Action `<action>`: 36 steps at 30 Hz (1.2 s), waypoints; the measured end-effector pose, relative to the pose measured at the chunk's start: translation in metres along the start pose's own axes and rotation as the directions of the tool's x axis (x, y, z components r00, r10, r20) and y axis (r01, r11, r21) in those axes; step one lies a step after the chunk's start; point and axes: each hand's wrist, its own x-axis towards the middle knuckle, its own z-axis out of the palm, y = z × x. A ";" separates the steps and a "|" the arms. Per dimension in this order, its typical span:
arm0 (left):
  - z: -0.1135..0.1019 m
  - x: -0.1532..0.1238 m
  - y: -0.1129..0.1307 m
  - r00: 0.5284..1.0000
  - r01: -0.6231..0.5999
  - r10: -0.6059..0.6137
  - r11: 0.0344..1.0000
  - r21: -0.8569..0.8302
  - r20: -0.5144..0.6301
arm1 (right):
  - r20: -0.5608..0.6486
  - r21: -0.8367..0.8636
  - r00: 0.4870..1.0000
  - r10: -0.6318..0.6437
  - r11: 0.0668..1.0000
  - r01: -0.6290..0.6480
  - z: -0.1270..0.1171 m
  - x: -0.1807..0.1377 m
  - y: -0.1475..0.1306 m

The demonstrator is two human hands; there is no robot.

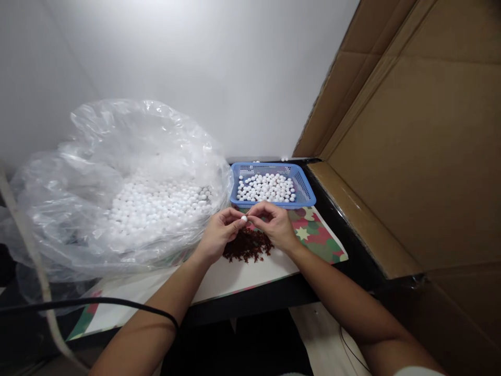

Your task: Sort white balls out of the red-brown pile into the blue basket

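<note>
Cardboard sheet [415,156] at right, leaning beside the tabletop [235,277]. Clear plastic bag [117,183] at left, filled with white balls. Blue basket [272,185] at rear centre, holding more white balls. Camouflage-print mat [321,240] under the basket. Heap of dark red pieces [246,245] lying beneath the hands. Left hand [219,235] and right hand [274,224], fingertips pinched together from both sides on a single white ball [243,218], held just above the heap.
</note>
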 end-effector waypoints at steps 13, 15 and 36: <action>-0.002 0.001 -0.003 0.999 -0.029 0.028 0.999 -0.018 -0.044 | 0.024 -0.155 0.988 -0.149 0.976 0.151 0.001 -0.001 -0.009; -0.002 0.001 -0.003 0.998 -0.039 0.038 0.999 -0.009 -0.052 | 0.018 -0.147 0.990 -0.138 0.979 0.139 0.001 -0.002 -0.009; -0.001 -0.003 -0.002 0.997 -0.054 0.052 0.998 -0.019 -0.065 | 0.042 -0.186 0.984 -0.174 0.966 0.178 0.001 -0.003 -0.012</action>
